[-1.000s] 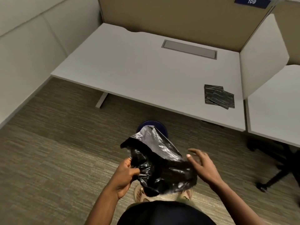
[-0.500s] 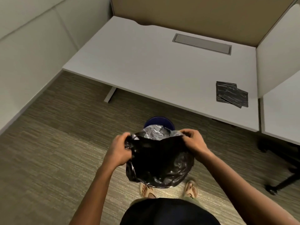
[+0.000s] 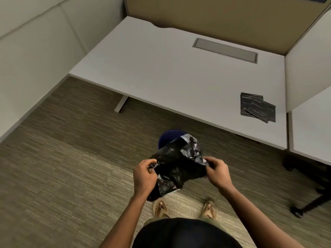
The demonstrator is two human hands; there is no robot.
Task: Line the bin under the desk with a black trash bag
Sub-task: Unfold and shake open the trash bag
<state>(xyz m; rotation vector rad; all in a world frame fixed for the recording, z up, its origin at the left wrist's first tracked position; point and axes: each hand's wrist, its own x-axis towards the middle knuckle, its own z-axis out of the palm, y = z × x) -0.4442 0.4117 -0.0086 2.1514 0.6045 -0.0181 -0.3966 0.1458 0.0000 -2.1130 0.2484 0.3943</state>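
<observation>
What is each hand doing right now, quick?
Left hand: closed, pinching the left edge of the black trash bag.
Right hand: closed, pinching the bag's right edge.

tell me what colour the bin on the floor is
Dark blue; the bin shows in the head view, partly hidden behind the black bag.

- Left hand [image 3: 145, 174] and right hand [image 3: 217, 171] each pinch an edge of a crumpled black trash bag [image 3: 176, 164] — held above the carpet [image 3: 62, 167].
- A dark blue bin [image 3: 169, 137] stands just beyond the bag, near the white desk's [image 3: 170, 72] front edge.
- Folded black bags [image 3: 257, 107] lie on the desk — toward its right end.
</observation>
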